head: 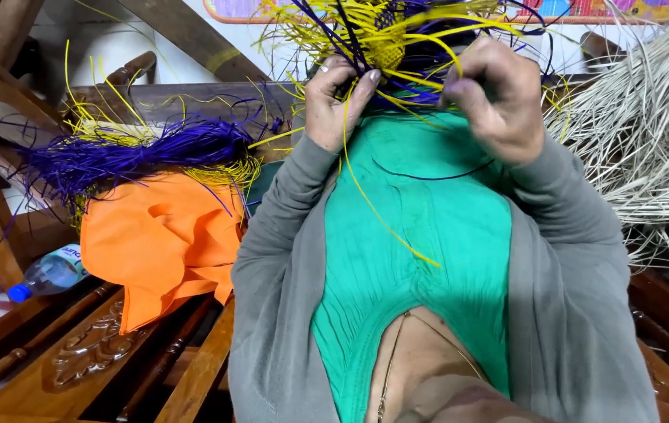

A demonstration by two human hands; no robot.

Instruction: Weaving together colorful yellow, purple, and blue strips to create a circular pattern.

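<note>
The left hand (340,98) and the right hand (493,98) are raised side by side in front of the person's green garment (420,227), both working on a partly woven piece of yellow and purple strands (385,35) at the top of the head view. The woven piece has a small dense yellow mesh section at its centre, with loose strand ends fanning outward in all directions. The left hand's thumb and forefinger are pressed together, pinching a yellow strand (373,207) that runs down from the pinch and trails across the green garment toward lower right. The right hand's fingers are curled inward and closed around several purple and yellow strands at the lower edge of the weave; the exact fingertip contact is hidden by the knuckles. Both forearms are covered by grey sleeves (279,235). On the person's left, a bundle of purple and yellow strands (138,153) lies on top of an orange cloth (158,239), which rests on a carved wooden bench (91,348). A clear plastic bottle with a blue cap (45,274) lies on its side just beside the left edge of the orange cloth. On the person's right, a mass of pale undyed strands (647,133) spreads out.
</note>
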